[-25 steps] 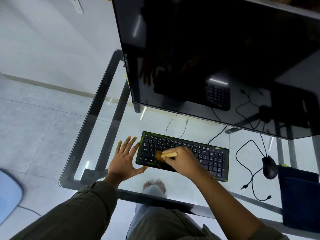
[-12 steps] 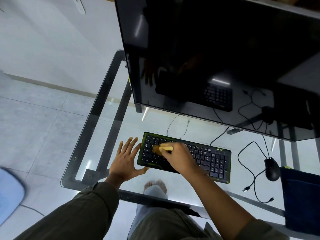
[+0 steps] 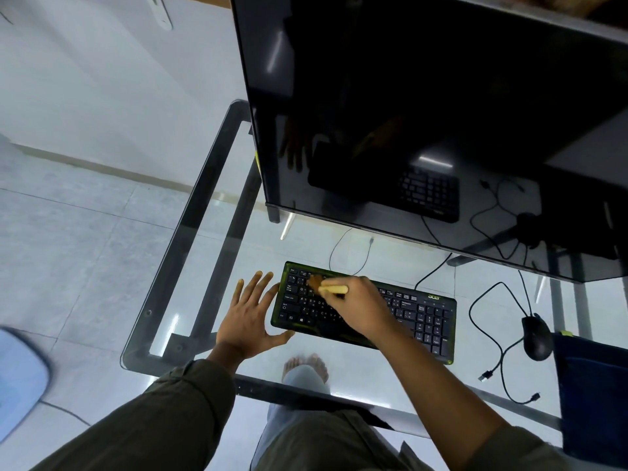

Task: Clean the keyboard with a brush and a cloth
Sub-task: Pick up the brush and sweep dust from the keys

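My right hand [image 3: 356, 307] grips the brush [image 3: 333, 289], fingers curled round its pale handle, and the bristles sit on the upper rows at the left end of the keyboard [image 3: 421, 317]. A second ago they were down among the lower rows of that same end, and half a second ago in the middle rows, so I have drawn one stroke up and away from me across the letters. The keyboard itself has not shifted on the glass table [image 3: 170, 266]: it lies flat in front of the screen [image 3: 441, 113], its cable running off behind. My left hand [image 3: 248, 321] has stayed where it was, flat on the glass with fingers straight and spread, just beside the keyboard's left end, the thumb along the near corner; whether it presses the case or only lies against it I cannot tell. I take this to mean the brushing is under way but young: this stroke has covered only the left block, and the middle keys under my right hand and the number pad on the right are yet to be swept. The cloth [image 3: 591, 385], a dark blue thing as I judge it, lies at the table's right edge past the mouse [image 3: 537, 338], well apart from both hands, so the wiping is not yet begun
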{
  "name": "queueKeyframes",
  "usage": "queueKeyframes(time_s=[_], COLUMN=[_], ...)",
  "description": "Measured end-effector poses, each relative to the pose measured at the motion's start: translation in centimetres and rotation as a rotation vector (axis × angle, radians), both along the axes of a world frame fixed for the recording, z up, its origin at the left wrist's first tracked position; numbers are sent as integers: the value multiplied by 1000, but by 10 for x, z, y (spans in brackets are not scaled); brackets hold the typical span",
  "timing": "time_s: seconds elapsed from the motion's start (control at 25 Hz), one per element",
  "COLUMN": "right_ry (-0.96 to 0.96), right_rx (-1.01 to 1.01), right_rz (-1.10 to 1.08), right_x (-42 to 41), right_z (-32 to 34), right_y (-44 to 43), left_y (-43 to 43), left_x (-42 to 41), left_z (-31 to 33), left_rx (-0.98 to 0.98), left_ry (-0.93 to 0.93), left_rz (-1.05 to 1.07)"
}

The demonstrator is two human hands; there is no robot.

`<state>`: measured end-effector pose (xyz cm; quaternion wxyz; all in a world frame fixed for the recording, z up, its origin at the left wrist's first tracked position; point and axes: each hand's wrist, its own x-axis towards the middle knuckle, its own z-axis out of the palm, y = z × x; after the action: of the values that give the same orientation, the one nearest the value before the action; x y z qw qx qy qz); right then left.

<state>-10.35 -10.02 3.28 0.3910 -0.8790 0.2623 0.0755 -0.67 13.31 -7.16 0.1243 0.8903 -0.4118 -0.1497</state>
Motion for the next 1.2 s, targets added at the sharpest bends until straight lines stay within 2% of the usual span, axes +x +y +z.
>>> queueKeyframes(time_s=[0.4, 0.68, 0.8, 0.92, 1.2], right_ry=[-20, -100, -88, -131, -82], right_rx=[5, -54, -58, -76, -86], right_rz=[-8, -119, -34, -88, -34], right_x=[-16, -21, -22, -22, -27], right_z=[-8, -10, -10, -11, -16], right_y=[-11, -11, -9, -9, -5], left_y=[0, 1, 0, 1, 0], left_x=[0, -1, 0, -1, -1], left_z=[-1, 0, 1, 0, 1], left_rx=[-18, -3, -2, -5, -5], left_ry=[6, 4, -3, -3, -11], left_rz=[3, 1, -2, -4, -10])
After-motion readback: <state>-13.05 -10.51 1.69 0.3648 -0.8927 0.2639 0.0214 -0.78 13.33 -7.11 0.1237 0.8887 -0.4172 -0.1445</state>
